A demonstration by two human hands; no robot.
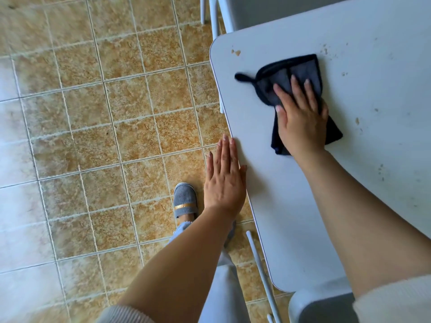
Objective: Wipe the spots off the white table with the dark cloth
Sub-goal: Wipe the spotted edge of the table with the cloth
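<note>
A white table fills the right of the head view. On it lies a dark cloth with a small hanging loop at its left. My right hand presses flat on the cloth, fingers spread and pointing away from me. My left hand rests flat against the table's left edge, fingers together, holding nothing. Brown spots sit near the far left corner. More spots lie just beyond the cloth, and others dot the table to the right of it.
A white chair stands at the table's far end, another chair at the near end. Tan tiled floor spreads to the left. My foot in a grey slipper stands beside the table edge.
</note>
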